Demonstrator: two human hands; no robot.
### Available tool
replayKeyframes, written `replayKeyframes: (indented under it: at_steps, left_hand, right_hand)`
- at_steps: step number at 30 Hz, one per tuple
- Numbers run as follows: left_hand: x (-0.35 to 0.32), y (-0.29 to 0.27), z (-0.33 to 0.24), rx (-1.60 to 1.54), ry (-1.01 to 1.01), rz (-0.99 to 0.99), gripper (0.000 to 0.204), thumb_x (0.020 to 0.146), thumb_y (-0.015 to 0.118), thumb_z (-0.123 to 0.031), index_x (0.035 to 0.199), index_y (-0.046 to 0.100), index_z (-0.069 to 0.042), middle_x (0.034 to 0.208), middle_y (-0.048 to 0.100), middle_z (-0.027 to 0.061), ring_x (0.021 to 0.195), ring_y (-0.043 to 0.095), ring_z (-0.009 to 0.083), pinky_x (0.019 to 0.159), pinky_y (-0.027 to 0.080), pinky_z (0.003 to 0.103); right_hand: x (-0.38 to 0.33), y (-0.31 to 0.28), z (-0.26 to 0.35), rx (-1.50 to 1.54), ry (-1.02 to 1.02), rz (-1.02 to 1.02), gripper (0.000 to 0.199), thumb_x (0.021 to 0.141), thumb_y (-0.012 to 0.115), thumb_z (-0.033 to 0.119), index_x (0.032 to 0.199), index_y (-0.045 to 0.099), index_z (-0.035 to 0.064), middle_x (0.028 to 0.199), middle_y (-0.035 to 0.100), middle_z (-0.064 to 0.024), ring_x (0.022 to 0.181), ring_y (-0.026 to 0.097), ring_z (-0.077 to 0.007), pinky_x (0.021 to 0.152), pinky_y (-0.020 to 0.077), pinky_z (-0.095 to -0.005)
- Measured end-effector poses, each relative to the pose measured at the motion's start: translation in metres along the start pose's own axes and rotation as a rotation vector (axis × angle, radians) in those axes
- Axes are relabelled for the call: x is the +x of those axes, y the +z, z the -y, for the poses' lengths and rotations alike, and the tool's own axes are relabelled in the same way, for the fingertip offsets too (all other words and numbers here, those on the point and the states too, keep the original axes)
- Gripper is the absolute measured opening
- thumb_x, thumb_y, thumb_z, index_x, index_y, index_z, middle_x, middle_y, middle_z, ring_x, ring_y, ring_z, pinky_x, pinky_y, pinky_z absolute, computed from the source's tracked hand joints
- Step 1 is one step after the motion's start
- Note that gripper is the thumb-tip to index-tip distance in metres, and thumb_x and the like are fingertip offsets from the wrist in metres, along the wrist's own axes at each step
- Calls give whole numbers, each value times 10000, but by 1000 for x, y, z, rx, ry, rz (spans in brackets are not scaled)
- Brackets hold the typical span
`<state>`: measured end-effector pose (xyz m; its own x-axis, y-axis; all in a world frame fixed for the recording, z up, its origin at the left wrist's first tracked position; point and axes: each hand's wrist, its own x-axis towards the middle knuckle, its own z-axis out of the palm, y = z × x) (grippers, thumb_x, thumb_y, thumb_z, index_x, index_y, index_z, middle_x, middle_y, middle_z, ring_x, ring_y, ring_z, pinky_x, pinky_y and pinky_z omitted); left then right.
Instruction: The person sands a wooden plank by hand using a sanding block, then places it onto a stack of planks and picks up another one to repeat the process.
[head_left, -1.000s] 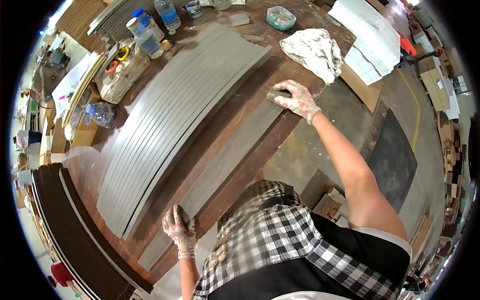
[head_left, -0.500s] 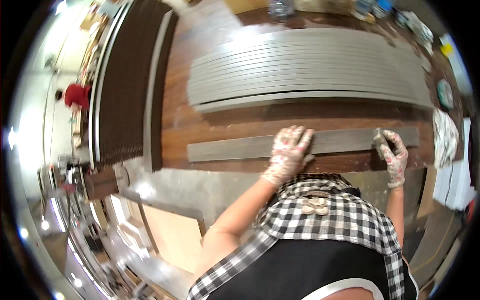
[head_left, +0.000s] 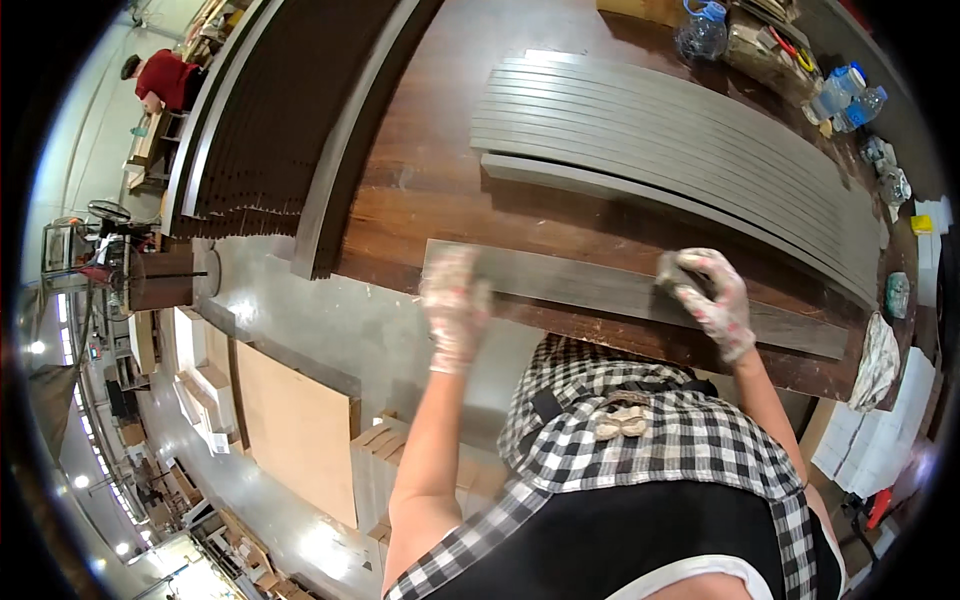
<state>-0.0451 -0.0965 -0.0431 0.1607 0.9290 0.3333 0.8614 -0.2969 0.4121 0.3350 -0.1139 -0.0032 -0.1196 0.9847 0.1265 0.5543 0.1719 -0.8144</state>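
Note:
A long, narrow grey-brown wooden board (head_left: 580,278) lies flat along the near edge of the brown table. My left hand (head_left: 455,310), in a white glove with a pink pattern, is at the board's left end; motion smears its fingers. Over the right part of the board is my right hand (head_left: 715,305) in a matching stained glove. Its thumb and fingers curl together, and something greyish shows at the fingertips that I cannot make out. Beyond the board, several similar grey strips (head_left: 640,120) lie side by side, one (head_left: 560,180) slightly apart from the others.
Dark slats (head_left: 290,110) are stacked on the left. Plastic bottles (head_left: 858,108), a blue-capped jug (head_left: 702,32) and crumpled wrappings (head_left: 885,170) stand along the far right. A white rag (head_left: 876,362) hangs at the right edge. A person in red (head_left: 168,80) is far off at left.
My left hand has slid left along the board to its end. My right hand has also shifted left over it. The whole view has turned, so the board now slants down to the right.

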Motion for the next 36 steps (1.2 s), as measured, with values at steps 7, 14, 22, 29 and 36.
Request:
replayKeyframes:
  at_steps: [7, 14, 22, 29, 36]
  left_hand:
    - [-28, 54, -75, -311, 267, 66, 368, 798, 677, -155, 1159, 659, -84, 1244, 615, 111, 1212, 546, 313, 1049, 421, 511]
    - [-33, 60, -69, -407, 333, 50, 405, 752, 611, -121, 1151, 655, -63, 1245, 605, 117, 1206, 544, 332, 1072, 413, 503]
    - [-31, 52, -61, -466, 355, 59, 415, 724, 649, -108, 1138, 673, -83, 1222, 632, 108, 1173, 579, 320, 1040, 453, 494]
    - [-44, 65, -57, -520, 403, 88, 448, 727, 632, -159, 1167, 664, -83, 1235, 628, 119, 1198, 568, 324, 1074, 424, 492]
    - [-60, 77, -55, -502, 457, 110, 452, 807, 575, -179, 1245, 622, -79, 1272, 610, 132, 1261, 523, 311, 1100, 394, 486]
  right_hand:
    - [91, 113, 44, -124, -429, 175, 361, 738, 758, 206, 1065, 680, 76, 1093, 666, -132, 1058, 609, -327, 947, 480, -430]
    - [176, 228, 103, -125, -451, 385, 251, 787, 716, 211, 1015, 704, 105, 1020, 651, -92, 1017, 600, -302, 900, 486, -421]
    - [181, 211, 106, -228, -414, 556, 270, 754, 720, 171, 1003, 697, 72, 1021, 667, -103, 1002, 616, -299, 894, 502, -404]
    - [172, 228, 123, -270, -475, 455, 201, 773, 731, 170, 970, 718, 134, 995, 665, -71, 975, 609, -293, 852, 505, -413]
    - [163, 244, 144, -548, -581, 436, 262, 775, 721, 210, 1014, 676, 113, 1053, 625, -82, 987, 584, -294, 816, 494, -435]
